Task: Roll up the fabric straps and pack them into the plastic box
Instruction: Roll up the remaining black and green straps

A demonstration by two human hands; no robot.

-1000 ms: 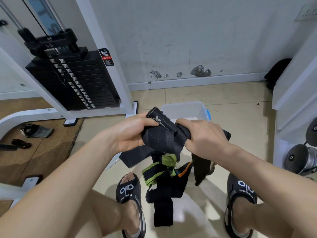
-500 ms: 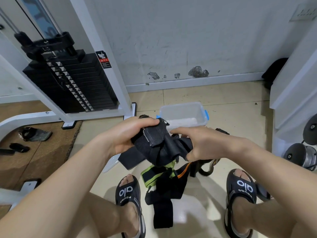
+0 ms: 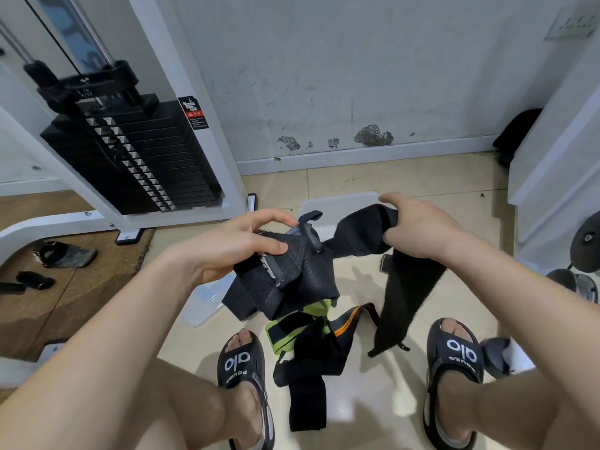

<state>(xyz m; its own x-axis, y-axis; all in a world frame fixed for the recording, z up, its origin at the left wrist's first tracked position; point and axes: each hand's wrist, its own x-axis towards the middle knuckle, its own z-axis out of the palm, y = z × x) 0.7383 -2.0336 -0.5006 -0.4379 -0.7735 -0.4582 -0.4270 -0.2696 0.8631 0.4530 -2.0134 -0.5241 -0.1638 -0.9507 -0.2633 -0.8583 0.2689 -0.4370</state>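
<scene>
black strap (image 3: pixel 354 230) stretched left–right, tail hanging down | left hand (image 3: pixel 233 248) pinches bunched end; right hand (image 3: pixel 418 225) grips other end | sandals (image 3: pixel 240 365) read "olo"

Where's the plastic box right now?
In the head view the plastic box sits on the floor at centre, toward the wall, mostly hidden behind the black strap stretched between both hands.

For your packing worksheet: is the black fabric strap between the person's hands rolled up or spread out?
Spread out. The black fabric strap stretches between the left hand and right hand, one end hanging loose.
</scene>
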